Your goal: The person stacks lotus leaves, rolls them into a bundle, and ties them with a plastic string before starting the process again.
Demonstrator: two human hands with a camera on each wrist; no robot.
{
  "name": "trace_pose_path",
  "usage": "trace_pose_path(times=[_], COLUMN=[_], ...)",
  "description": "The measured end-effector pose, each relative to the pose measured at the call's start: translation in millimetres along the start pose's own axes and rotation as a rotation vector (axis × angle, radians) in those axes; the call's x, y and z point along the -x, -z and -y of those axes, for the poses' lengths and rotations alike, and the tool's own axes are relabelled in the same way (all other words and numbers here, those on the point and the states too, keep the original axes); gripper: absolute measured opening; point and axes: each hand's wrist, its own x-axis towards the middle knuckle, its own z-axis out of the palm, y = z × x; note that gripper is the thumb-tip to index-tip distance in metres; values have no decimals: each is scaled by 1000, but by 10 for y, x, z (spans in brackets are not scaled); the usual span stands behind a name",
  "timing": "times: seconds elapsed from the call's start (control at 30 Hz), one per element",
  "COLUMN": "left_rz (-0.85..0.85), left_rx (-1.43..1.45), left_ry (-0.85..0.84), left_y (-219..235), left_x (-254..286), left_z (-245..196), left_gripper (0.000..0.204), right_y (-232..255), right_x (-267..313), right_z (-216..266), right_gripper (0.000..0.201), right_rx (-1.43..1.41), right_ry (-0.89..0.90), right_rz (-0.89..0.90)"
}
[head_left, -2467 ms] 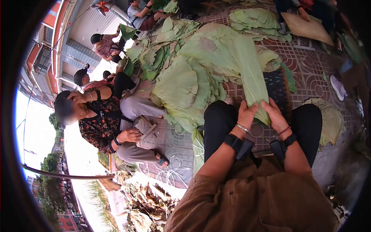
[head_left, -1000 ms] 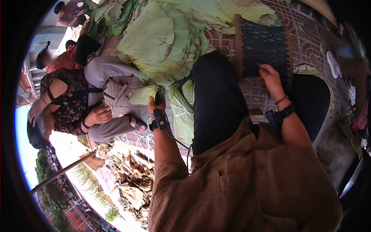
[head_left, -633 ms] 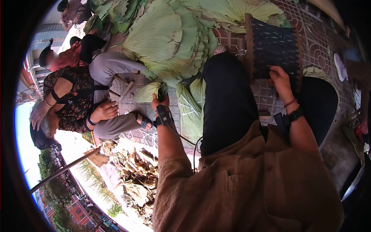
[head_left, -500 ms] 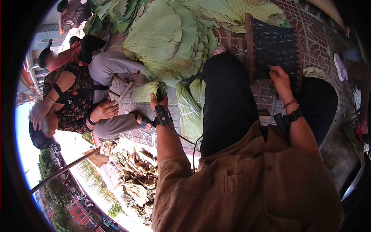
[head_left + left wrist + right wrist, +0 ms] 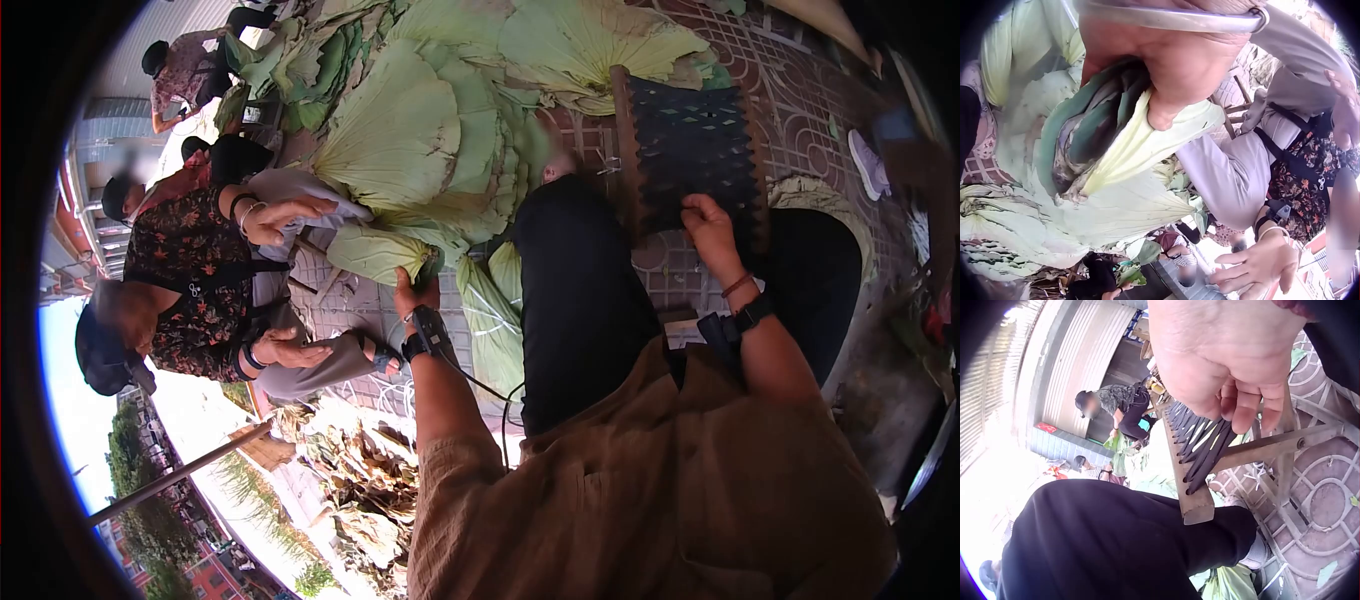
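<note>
In the head view my left hand [image 5: 414, 296] reaches out to the left and grips the near end of a folded lotus leaf bundle [image 5: 375, 252]. Seen from the left wrist, thumb and fingers clasp the pale outer leaf of this bundle [image 5: 1132, 150], whose end gapes to show darker layers inside. My right hand [image 5: 708, 235] is over the near edge of a low folding stool [image 5: 690, 150] with a black woven seat. In the right wrist view its fingers [image 5: 1246, 419] hang loosely curled over the black cords [image 5: 1207, 453] of the seat.
A stack of broad lotus leaves [image 5: 400, 150] covers the ground ahead. Tied leaf bundles [image 5: 490, 310] lie beside my left knee [image 5: 570, 240]. A seated person [image 5: 195, 280] faces me at the left with a hand raised. Dry brown leaves [image 5: 375, 500] are heaped lower left.
Earlier, both my hands held the long lotus leaf bundle over the stool. My left hand has since carried it left; my right stayed over the seat. The seated person has lifted a hand.
</note>
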Motion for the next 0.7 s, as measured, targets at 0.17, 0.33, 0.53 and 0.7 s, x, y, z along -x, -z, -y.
trace_pose_path(times=[0.17, 0.33, 0.53, 0.7], left_rz=[-90, -102, -16, 77], left_rx=[46, 59, 54, 87], left_ry=[1, -42, -34, -104], left_y=[14, -51, -45, 33], left_x=[18, 56, -36, -28], left_z=[-14, -59, -113, -231], left_gripper=[41, 41, 42, 45], right_y=[3, 11, 10, -13], right_x=[21, 67, 44, 39], right_z=[9, 111, 60, 142], right_gripper=[19, 18, 18, 19], right_rx=[-85, -143, -85, -63], right_ry=[-16, -45, -28, -13], right_rz=[16, 35, 69, 18])
